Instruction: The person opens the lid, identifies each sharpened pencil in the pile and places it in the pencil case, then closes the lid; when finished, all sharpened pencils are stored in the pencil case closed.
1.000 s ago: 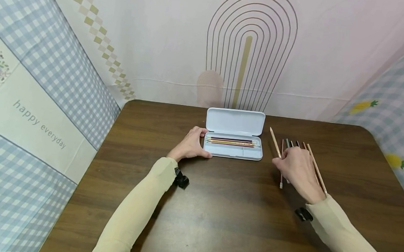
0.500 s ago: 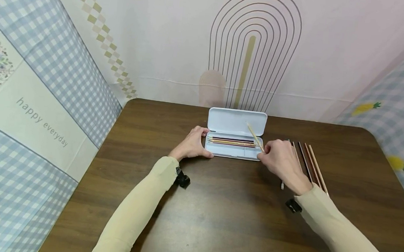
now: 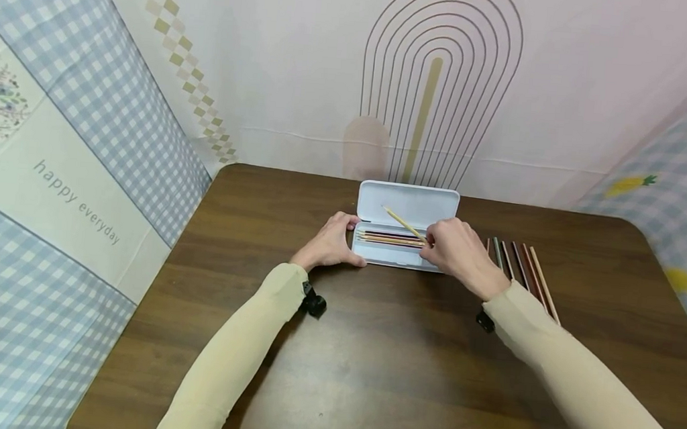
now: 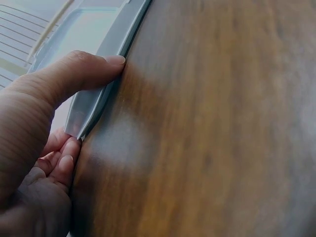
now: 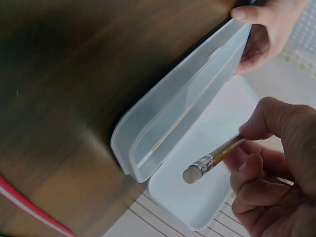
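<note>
A pale blue pencil case (image 3: pixel 405 202) lies with its lid up near the table's far edge. Several pencils (image 3: pixel 385 239) rest side by side in its tray. My left hand (image 3: pixel 330 242) grips the case's left end, thumb on the front wall (image 4: pixel 116 52) and fingers round the corner. Over the tray's right half, my right hand (image 3: pixel 458 254) pinches a yellow pencil (image 3: pixel 402 222), its sharpened tip pointing up and left in front of the lid. In the right wrist view the pencil's eraser end (image 5: pixel 197 172) sticks out from between thumb and fingers.
Several loose pencils (image 3: pixel 537 278) in brown, dark and natural wood tones lie on the brown table (image 3: pixel 332 362), right of the case and partly behind the right forearm. A patterned cloth (image 3: pixel 294 69) hangs behind the table, with checked cloth (image 3: pixel 125 137) at the left.
My right hand has carried the yellow pencil left, from beside the loose pencils to above the case, and its tip has swung left. My left hand has stayed on the case.
</note>
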Demonstrator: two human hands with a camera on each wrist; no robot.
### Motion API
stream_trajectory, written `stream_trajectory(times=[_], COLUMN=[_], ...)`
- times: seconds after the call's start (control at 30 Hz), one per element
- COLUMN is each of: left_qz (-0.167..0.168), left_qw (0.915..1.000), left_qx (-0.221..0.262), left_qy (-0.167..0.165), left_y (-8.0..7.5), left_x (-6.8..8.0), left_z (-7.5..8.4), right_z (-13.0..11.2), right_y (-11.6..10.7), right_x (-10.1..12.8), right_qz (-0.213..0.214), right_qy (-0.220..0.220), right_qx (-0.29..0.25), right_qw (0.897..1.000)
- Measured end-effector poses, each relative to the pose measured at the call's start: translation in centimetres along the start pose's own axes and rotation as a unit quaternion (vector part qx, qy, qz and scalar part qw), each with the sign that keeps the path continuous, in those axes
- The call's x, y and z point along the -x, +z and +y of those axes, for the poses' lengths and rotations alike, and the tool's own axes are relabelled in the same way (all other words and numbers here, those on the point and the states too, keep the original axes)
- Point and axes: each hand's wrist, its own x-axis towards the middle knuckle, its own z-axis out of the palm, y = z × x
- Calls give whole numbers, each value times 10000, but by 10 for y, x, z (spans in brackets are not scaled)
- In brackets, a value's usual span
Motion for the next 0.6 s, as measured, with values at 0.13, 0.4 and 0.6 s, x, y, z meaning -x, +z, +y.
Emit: stream_trajectory(times=[0.13, 0.4, 0.6], left_qz=[-5, -25, -7], left_qw=[10000, 10000, 10000], left_qx=[-20, 12, 24], left_qy=[13, 14, 23], left_y=[0, -1, 0], left_x=[0, 0, -1], left_z=[1, 0, 0], right_z=[8, 16, 19], right_y=[5, 12, 15], right_x=[-11, -33, -45], right_qz=[-24, -121, -332], right_qy=[-513, -1247, -1449], right_qx=[402, 800, 779], right_qw=[9979, 9889, 9858])
